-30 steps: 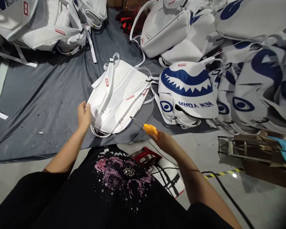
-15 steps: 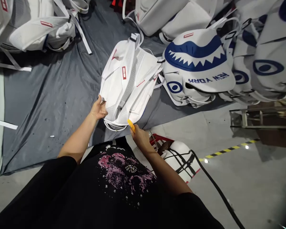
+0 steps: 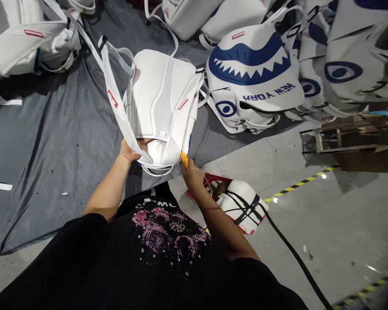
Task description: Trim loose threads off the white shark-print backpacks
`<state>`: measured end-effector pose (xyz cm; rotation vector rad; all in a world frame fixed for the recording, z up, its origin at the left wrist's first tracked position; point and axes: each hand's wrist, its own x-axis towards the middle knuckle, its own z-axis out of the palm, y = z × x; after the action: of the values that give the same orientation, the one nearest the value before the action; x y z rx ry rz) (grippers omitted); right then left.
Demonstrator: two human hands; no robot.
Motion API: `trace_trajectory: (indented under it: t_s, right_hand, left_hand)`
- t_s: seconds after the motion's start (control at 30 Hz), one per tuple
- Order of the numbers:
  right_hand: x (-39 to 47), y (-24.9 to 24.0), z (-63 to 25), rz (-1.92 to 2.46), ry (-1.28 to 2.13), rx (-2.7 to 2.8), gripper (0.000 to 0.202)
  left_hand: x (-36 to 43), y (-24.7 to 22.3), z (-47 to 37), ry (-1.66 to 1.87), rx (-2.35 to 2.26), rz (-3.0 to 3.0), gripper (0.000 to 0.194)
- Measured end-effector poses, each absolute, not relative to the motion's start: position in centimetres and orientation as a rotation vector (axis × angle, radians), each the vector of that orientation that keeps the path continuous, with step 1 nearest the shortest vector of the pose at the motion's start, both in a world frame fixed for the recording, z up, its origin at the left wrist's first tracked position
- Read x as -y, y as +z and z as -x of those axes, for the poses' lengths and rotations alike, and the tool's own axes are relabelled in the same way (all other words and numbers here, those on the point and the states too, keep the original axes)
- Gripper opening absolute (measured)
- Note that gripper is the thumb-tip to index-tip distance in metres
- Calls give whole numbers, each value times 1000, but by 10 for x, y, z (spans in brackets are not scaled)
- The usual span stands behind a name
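A white backpack (image 3: 146, 94) lies back-side up on the grey cloth, its top end away from me. My left hand (image 3: 129, 150) is closed around the base of its left shoulder strap (image 3: 114, 99), with some fingers hidden beneath the back panel. That strap is swung out to the left and stands up off the panel. My right hand (image 3: 193, 175) is closed on a small yellow tool (image 3: 184, 159), whose tip touches the backpack's lower right edge; its exact kind does not show. Near me, a white loop (image 3: 157, 173) hangs from the backpack's end.
To the right sits a white backpack with blue shark teeth (image 3: 255, 73), beside more like it (image 3: 345, 73). Other white bags (image 3: 54, 47) lie at the far left. A strapped white bundle (image 3: 241, 202) stands on the floor by my right arm, near a wooden frame (image 3: 339, 137).
The left shoulder strap has been lifted off the back panel and swung left, baring the panel. My left hand has moved onto the strap's base; my right hand has shifted slightly right and up.
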<state>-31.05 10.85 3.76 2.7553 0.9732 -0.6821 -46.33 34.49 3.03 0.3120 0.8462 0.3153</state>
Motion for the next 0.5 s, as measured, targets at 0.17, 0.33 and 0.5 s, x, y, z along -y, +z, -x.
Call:
trace_trajectory:
  t_s: [0.17,0.33,0.5]
  right_hand:
    - [-94,46,301,-2768,-649,-1009,38]
    - [-62,59,304,-2813,-651,-1055,36]
    - [-53,59,304,-2891,-724,-1032,36]
  left_hand:
    - [-345,29,462,340,-669,-230,60]
    - [-344,26,465,385,-651,-194,61]
    - [-338,29,459,442,-669,-177,63]
